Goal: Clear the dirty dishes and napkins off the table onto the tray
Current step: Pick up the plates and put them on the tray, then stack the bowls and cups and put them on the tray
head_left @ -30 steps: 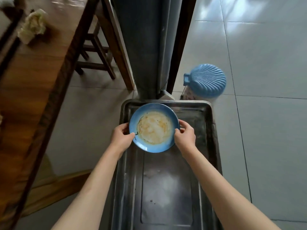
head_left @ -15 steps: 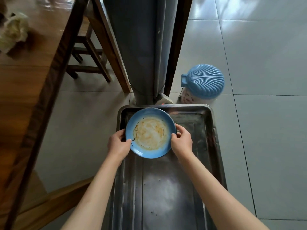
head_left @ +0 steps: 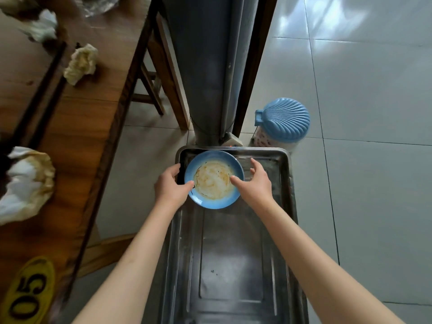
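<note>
Plate [head_left: 214, 179]: one blue, round dish, face up, smeared with orange-brown residue across its pale middle. It sits at the far end of the metal tray [head_left: 233, 265], in the centre of the frame, close to the tray's top left corner. Being round, it has no long axis to speak of.

One tray shows; it is rectangular, its long axis running from the bottom of the frame up toward the centre, with a few dark crumbs on its bare floor.

Two hands flank the plate. The left hand [head_left: 170, 185] is at the plate's left edge with its thumb tip on the rim, fingers curled toward the tray's wall. The right hand [head_left: 253, 182] is at the right edge, thumb lying on the rim and fingers spread loosely past it; whether either hand truly grips the plate or only touches it cannot be told.

On the wooden table [head_left: 77, 127] along the left side lie three crumpled napkins: one at the upper left [head_left: 43, 25], one yellowish just below it [head_left: 81, 64], and a large stained one at the left edge [head_left: 25, 183]. Two dark chopsticks [head_left: 44, 90] run diagonally between them. One yellow tag marked 05 [head_left: 28, 293] is at the lower left.

One blue shell-shaped lid [head_left: 284, 120] sits on a container on the tiled floor, right of centre.
</note>
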Tool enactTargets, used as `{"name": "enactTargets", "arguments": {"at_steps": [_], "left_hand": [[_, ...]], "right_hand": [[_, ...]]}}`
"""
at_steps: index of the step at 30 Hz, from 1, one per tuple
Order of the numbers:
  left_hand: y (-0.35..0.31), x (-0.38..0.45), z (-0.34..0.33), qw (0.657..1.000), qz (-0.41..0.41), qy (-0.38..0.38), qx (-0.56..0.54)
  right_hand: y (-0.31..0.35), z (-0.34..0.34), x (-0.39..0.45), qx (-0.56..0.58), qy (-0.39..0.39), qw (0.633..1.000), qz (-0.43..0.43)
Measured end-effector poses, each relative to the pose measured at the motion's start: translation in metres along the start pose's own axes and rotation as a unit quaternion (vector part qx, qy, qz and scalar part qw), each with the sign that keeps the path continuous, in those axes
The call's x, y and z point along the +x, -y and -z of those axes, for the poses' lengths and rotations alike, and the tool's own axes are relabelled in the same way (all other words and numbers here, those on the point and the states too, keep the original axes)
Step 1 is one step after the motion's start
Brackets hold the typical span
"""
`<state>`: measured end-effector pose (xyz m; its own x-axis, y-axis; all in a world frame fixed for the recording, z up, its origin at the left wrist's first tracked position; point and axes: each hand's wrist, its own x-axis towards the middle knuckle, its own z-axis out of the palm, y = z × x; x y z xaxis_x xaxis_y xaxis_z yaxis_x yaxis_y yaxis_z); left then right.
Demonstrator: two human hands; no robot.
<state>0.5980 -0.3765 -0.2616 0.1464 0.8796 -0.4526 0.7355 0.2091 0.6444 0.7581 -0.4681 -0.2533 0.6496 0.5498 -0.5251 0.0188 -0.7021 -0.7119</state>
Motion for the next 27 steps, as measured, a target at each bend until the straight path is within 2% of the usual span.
{"name": "enactTargets", "arguments": {"at_steps": [9, 15, 22, 27], "left_hand": [[-0.058, -0.103, 0.097, 0.995, -0.091, 0.047, -0.016], [-0.066, -0.179, 0.198, 0.988, -0.148, 0.022, -0.027], [-0.039, -0.225, 0.310, 0.980, -0.190, -0.052, -0.021], [-0.010, -0.215, 0.383, 0.976, -0.206, -0.065, -0.014]], "right_hand": [[0.071, 0.050, -0.109, -0.035, 0.100, 0.985, 0.136], [0.128, 0.062, -0.198, -0.058, 0.142, 0.964, 0.217], [0.197, 0.022, -0.295, -0.119, 0.183, 0.917, 0.334], [0.234, -0.032, -0.331, -0.121, 0.190, 0.915, 0.335]]}}
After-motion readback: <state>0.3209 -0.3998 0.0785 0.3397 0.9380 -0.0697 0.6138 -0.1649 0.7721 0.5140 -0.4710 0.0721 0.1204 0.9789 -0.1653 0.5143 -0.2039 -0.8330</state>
